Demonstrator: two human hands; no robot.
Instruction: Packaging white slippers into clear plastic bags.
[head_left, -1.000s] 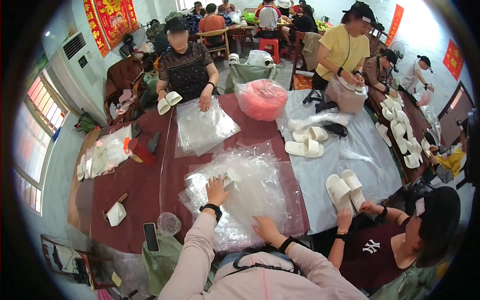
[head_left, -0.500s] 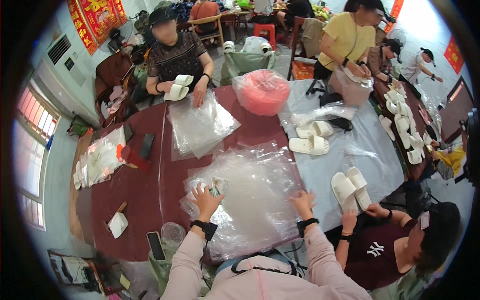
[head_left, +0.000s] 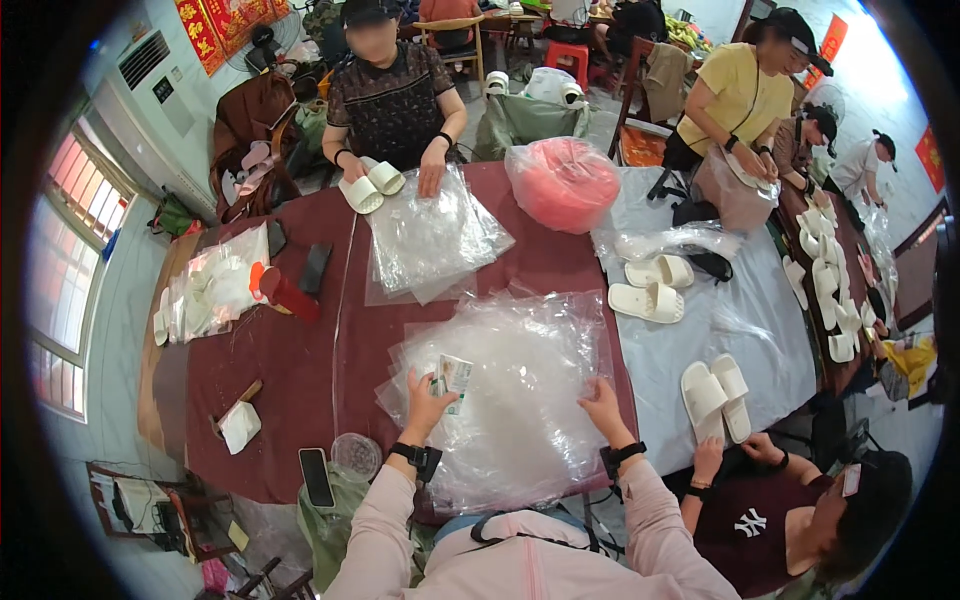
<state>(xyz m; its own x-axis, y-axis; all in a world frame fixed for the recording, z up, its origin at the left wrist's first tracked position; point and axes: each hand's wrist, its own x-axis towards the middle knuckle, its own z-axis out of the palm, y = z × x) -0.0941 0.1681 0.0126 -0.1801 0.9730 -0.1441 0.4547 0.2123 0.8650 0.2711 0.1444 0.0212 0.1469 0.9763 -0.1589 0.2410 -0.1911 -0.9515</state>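
Note:
A wide stack of clear plastic bags (head_left: pixel 520 400) lies in front of me on the dark red table. At the left side of the stack is my left hand (head_left: pixel 430 405), its thumb and index finger apart, beside a small printed card (head_left: pixel 453 380) lying on the bags. The fingertips come up to the card's near left edge; no grip on it shows. At the stack's right edge, my right hand (head_left: pixel 606 412) touches the plastic with thumb and fingers apart. Both wrists wear black bands.
Across the table a person handles white slippers (head_left: pixel 372 186) over another bag pile (head_left: pixel 435 240). A pink roll in plastic (head_left: pixel 562 185) stands at the far middle. White slippers (head_left: pixel 714 395) lie right, near a seated person. A phone (head_left: pixel 316 477) and clear tub (head_left: pixel 355 456) are left.
The view has shifted, so the scene sits further right. My left fingers have drawn closer together beside the card. Across the table, the person has lowered the slippers to the bag pile.

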